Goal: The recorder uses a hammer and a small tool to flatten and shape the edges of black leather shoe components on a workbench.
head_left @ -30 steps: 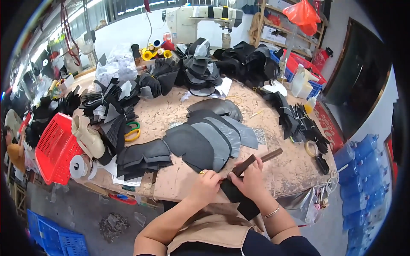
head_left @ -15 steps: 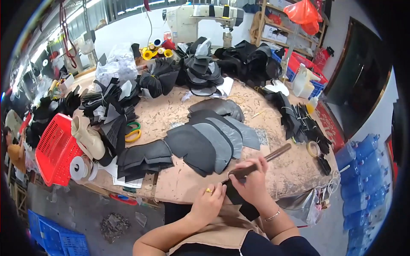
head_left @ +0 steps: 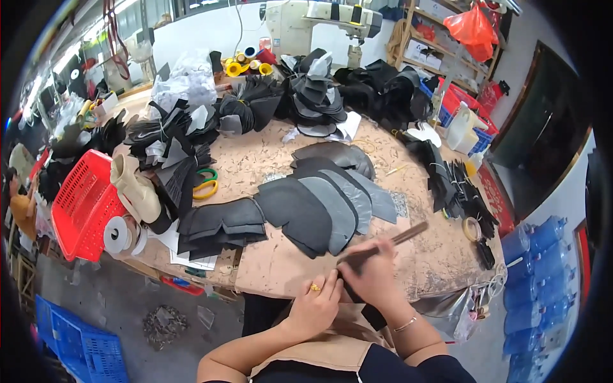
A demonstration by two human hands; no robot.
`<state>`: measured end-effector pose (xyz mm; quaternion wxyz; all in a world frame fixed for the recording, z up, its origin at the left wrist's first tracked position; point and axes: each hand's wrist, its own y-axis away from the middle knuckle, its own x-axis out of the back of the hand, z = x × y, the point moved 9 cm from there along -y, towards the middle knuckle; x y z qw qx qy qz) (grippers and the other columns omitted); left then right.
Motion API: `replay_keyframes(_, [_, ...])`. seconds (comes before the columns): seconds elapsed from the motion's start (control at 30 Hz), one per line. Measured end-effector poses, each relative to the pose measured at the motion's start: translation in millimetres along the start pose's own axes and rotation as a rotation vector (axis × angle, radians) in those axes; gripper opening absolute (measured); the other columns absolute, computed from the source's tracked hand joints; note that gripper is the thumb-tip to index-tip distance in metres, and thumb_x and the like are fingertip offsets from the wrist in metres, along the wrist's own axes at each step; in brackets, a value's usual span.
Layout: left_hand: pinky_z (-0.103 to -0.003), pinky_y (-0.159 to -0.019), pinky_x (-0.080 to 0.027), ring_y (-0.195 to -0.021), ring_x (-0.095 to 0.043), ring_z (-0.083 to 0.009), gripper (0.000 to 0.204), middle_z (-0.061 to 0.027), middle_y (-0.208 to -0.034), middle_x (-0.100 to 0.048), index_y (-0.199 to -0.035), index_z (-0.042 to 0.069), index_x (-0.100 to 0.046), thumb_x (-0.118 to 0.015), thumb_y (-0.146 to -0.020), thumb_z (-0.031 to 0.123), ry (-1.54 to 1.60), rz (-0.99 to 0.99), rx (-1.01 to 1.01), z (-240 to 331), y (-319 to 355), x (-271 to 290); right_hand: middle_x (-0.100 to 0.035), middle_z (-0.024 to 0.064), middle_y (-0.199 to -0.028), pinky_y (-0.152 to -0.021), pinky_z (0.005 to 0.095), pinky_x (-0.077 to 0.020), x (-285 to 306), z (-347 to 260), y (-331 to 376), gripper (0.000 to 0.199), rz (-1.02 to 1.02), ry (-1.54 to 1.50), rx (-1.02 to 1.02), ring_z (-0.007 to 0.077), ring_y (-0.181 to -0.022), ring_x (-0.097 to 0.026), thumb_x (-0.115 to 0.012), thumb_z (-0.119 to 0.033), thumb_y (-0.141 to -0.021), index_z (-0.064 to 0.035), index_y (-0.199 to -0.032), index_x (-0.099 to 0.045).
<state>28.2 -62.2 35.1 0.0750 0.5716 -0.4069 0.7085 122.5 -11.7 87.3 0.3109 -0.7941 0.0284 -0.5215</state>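
At the near edge of the table, my right hand [head_left: 371, 276] is closed around a long, narrow brown tool [head_left: 410, 233]. One end of it slants up to the right, and its lower working end is partly covered by my fingers. My left hand [head_left: 316, 301], with a yellow ring on one finger, is right beside it. Its fingers are bent and pressed together at the edge of a black flat piece [head_left: 348, 292], mostly hidden between my hands. Just beyond lie overlapping black and grey shaped pieces [head_left: 297, 214] and a stack of black cut pieces [head_left: 220, 225].
A red basket [head_left: 80, 214], a beige boot [head_left: 135, 191], a white spool [head_left: 119, 235] and scissors [head_left: 205, 185] are on the left. Bundled black pieces [head_left: 246, 105] line the back before a sewing machine [head_left: 319, 22]. A tape roll [head_left: 472, 229] lies right; blue water bottles [head_left: 533, 281] stand beyond.
The view has shifted slightly, so the table's things appear a little to the right. My right hand and the brown tool have moved a little left and down; my left hand stays close beside them.
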Motion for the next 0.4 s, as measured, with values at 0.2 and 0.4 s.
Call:
replay_keyframes(0.2, [-0.038, -0.092, -0.037, -0.108, -0.052, -0.0228, 0.042, -0.0107, -0.126, -0.060, -0.112, 0.003, -0.064, -0.064, -0.075, 0.022, 0.148, 0.046, 0.070, -7, 7, -3, -0.062, 0.0051, -0.092, -0.102, 0.0465, -0.0282, 13, 1, -6, 0.027, 0.093, -0.114, -0.013, 0.0268, -0.099, -0.056, -0.078, -0.018, -0.073, -0.0104, -0.093, -0.061])
replay_keyframes(0.4, [-0.043, -0.101, -0.036, -0.112, -0.052, -0.0287, 0.049, -0.0124, -0.130, -0.057, -0.118, 0.006, -0.062, -0.070, -0.070, 0.016, 0.348, 0.090, -0.080, 4, 20, -7, -0.061, 0.0034, -0.096, -0.106, 0.0480, -0.0274, -10, 4, 7, 0.036, 0.041, -0.153, -0.007, 0.0268, -0.105, -0.053, -0.078, -0.017, -0.070, -0.0136, -0.101, -0.060])
